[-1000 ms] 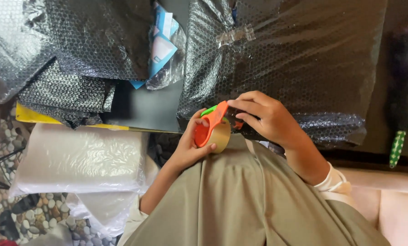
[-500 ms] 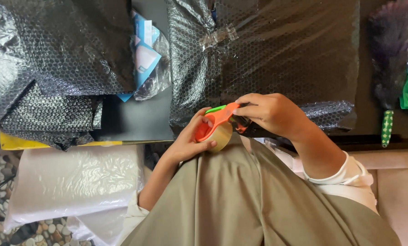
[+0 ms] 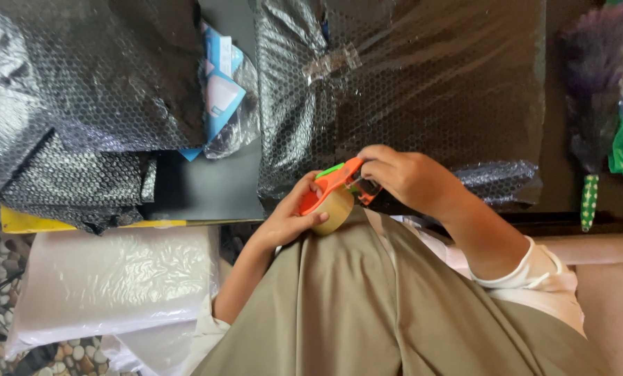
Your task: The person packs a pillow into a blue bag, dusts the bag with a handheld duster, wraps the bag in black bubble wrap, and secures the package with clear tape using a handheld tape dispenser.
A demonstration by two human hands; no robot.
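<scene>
Before glossy black bubble-wrapped parcels [image 3: 409, 90], both hands, left [image 3: 287, 219] and right [image 3: 405, 177], grip an orange tape dispenser [image 3: 332, 195].

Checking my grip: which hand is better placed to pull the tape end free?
Probably right: the right hand sits at the orange tape dispenser's blade end, while the left hand cups its roll.
</scene>
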